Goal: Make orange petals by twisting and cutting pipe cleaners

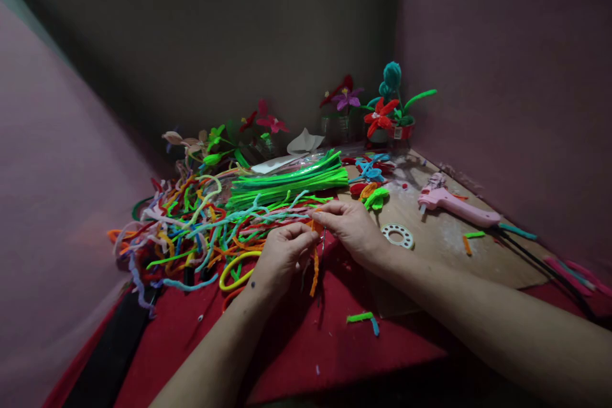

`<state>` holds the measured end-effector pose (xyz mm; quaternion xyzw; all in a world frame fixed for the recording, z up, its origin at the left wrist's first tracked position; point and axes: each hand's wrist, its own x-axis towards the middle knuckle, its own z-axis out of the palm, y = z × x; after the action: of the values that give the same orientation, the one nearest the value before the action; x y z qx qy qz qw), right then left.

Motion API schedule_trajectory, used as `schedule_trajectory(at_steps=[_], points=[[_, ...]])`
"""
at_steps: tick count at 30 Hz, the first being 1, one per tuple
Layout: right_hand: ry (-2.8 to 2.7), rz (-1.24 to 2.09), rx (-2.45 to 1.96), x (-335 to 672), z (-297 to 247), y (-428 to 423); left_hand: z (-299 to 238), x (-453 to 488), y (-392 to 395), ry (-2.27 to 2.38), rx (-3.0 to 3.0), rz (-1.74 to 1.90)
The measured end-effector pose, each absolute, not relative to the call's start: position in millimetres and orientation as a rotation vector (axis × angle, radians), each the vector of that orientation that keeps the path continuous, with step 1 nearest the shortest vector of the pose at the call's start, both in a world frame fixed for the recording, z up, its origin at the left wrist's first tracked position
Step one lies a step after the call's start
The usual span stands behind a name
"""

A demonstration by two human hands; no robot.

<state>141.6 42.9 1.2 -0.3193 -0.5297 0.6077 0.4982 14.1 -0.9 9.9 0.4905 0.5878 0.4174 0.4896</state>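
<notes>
Fingers hide part of the upper stretch of an orange pipe cleaner at the frame's centre, and a thin dark item beside it is too dim to identify. The right hand pinches its top, the left hand grips just below, and its free end points down, long axis nearly upright in the frame.
</notes>
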Motion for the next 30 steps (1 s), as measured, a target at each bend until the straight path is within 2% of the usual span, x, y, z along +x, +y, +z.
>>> schedule_trajectory(at_steps=[4,11,19,26,30], points=[[-1.304,1.374,-0.799,140.0,4.3,38.7,8.0,15.7,-1.6,1.486,1.223,1.076],[-1.212,1.606,-0.681,141.8,0.3,43.3,13.7,14.8,-5.6,1.615,1.331,1.101],[-1.325,1.321,-0.778,140.4,2.5,38.7,13.7,13.6,-5.7,1.639,1.372,1.091],[-1.167,1.346,-0.769,140.1,0.2,46.5,18.3,9.0,-5.7,1.469,1.302,0.880],[-1.238,1.362,-0.902,135.5,-7.8,44.7,21.2,-0.1,-2.0,1.575,1.272,1.103]])
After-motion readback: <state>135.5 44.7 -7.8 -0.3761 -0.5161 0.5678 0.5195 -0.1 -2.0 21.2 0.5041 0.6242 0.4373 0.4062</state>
